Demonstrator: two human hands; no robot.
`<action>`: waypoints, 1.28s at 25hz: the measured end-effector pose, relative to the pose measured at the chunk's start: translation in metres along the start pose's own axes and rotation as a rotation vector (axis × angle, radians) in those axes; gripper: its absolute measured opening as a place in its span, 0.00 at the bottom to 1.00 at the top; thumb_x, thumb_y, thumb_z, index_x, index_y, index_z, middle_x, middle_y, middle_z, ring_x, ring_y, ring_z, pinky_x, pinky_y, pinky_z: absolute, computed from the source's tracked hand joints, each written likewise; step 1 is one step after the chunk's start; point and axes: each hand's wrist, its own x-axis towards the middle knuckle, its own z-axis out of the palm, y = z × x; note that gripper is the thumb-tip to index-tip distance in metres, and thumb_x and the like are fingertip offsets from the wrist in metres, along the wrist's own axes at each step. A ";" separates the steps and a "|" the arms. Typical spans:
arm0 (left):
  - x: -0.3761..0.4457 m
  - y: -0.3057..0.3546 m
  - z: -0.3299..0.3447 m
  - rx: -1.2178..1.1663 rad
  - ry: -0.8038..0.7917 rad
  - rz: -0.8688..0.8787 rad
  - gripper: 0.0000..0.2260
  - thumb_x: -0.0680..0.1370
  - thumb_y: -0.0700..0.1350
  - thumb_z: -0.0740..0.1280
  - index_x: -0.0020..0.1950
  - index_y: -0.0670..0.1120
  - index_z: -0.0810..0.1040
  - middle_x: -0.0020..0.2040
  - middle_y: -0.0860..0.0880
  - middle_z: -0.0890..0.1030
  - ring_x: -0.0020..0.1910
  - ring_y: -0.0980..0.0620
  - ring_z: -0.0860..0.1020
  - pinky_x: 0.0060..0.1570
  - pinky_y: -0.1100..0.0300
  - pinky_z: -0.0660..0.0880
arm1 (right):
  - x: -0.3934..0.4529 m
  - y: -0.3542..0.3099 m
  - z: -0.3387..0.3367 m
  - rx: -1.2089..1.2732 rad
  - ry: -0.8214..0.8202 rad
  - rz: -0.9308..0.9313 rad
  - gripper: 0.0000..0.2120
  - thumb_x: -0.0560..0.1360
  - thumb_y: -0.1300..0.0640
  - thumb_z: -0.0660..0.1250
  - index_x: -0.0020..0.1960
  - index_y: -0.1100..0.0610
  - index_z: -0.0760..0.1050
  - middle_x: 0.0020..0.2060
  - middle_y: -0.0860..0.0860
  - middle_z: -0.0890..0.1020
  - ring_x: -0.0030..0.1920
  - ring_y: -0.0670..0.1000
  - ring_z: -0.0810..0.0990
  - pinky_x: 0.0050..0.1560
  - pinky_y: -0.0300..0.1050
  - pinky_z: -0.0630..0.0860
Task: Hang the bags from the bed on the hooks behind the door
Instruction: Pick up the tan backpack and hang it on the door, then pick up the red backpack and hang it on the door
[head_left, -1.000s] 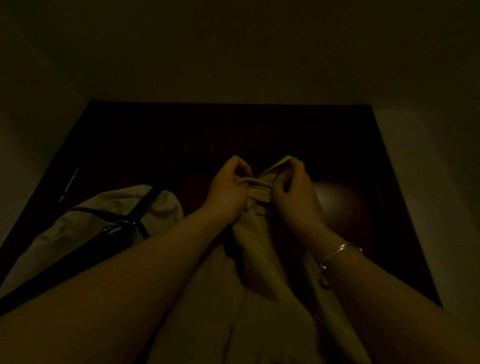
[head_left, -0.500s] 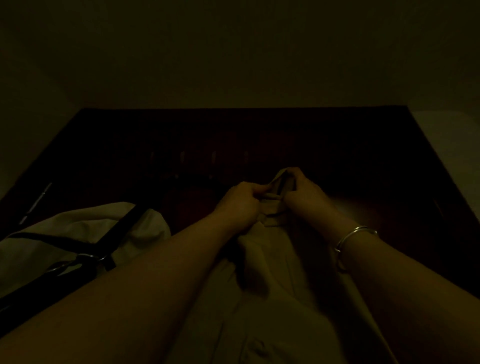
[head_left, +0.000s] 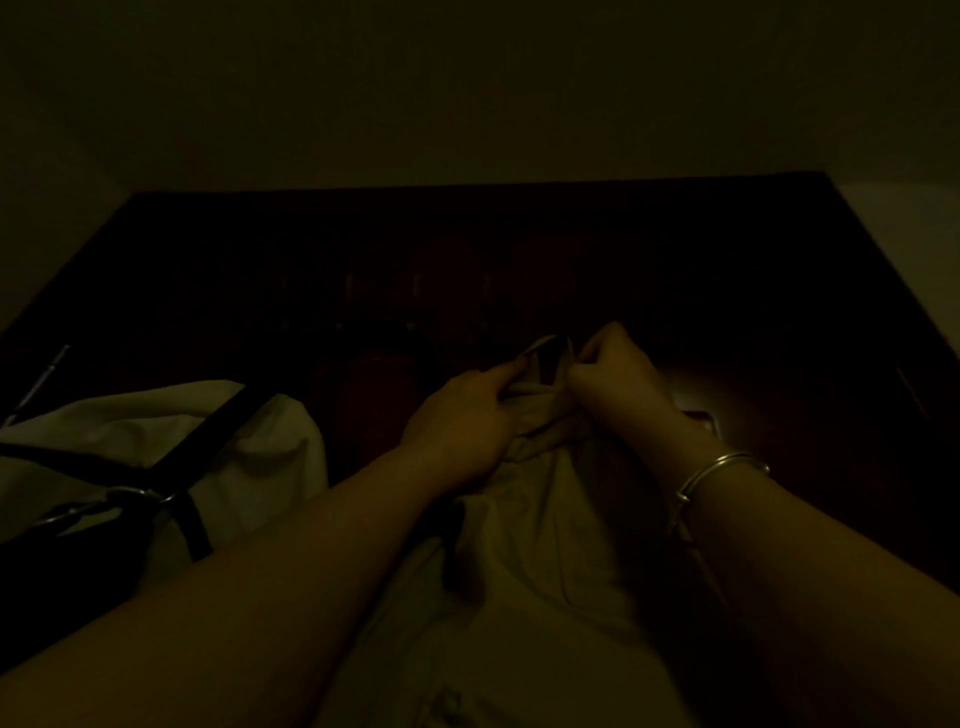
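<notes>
The room is very dim. A beige cloth bag (head_left: 524, 561) hangs down between my forearms, against the dark wooden door (head_left: 727, 291). My left hand (head_left: 462, 415) and my right hand (head_left: 613, 379) both pinch the bag's short strap loop (head_left: 543, 358) at its top, holding it spread open close to the door. A faint row of hooks (head_left: 415, 291) shows on the door just above and left of my hands. A white bag (head_left: 249, 441) with black straps and a metal buckle (head_left: 145, 493) hangs at the left.
A pale wall (head_left: 467, 93) rises above the door, and a lighter wall strip (head_left: 909, 234) lies at the right. A thin metal rod (head_left: 41, 379) shows at the door's left edge. A silver bangle (head_left: 717, 473) circles my right wrist.
The view has shifted, so the door and white bag sit lower and further left. My hands have moved apart a little, spreading the strap loop open.
</notes>
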 end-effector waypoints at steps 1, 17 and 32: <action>-0.006 -0.003 0.002 0.009 -0.013 0.007 0.38 0.61 0.61 0.51 0.73 0.62 0.60 0.72 0.47 0.69 0.66 0.46 0.72 0.63 0.46 0.73 | -0.006 0.000 0.003 -0.032 -0.007 -0.006 0.12 0.70 0.59 0.63 0.54 0.59 0.72 0.39 0.51 0.74 0.38 0.53 0.74 0.31 0.42 0.63; -0.222 0.049 -0.020 -0.205 -0.240 0.241 0.12 0.73 0.46 0.63 0.53 0.50 0.83 0.62 0.45 0.78 0.63 0.44 0.73 0.64 0.47 0.70 | -0.285 -0.039 -0.132 -0.306 -0.153 0.345 0.12 0.73 0.65 0.61 0.55 0.55 0.73 0.50 0.54 0.78 0.40 0.50 0.79 0.26 0.33 0.74; -0.660 0.539 -0.039 -0.841 -1.265 0.533 0.08 0.74 0.43 0.64 0.45 0.42 0.82 0.47 0.41 0.85 0.47 0.44 0.82 0.50 0.51 0.79 | -0.748 -0.273 -0.655 -1.027 0.070 1.207 0.12 0.70 0.66 0.61 0.47 0.58 0.82 0.45 0.55 0.84 0.49 0.55 0.82 0.42 0.39 0.71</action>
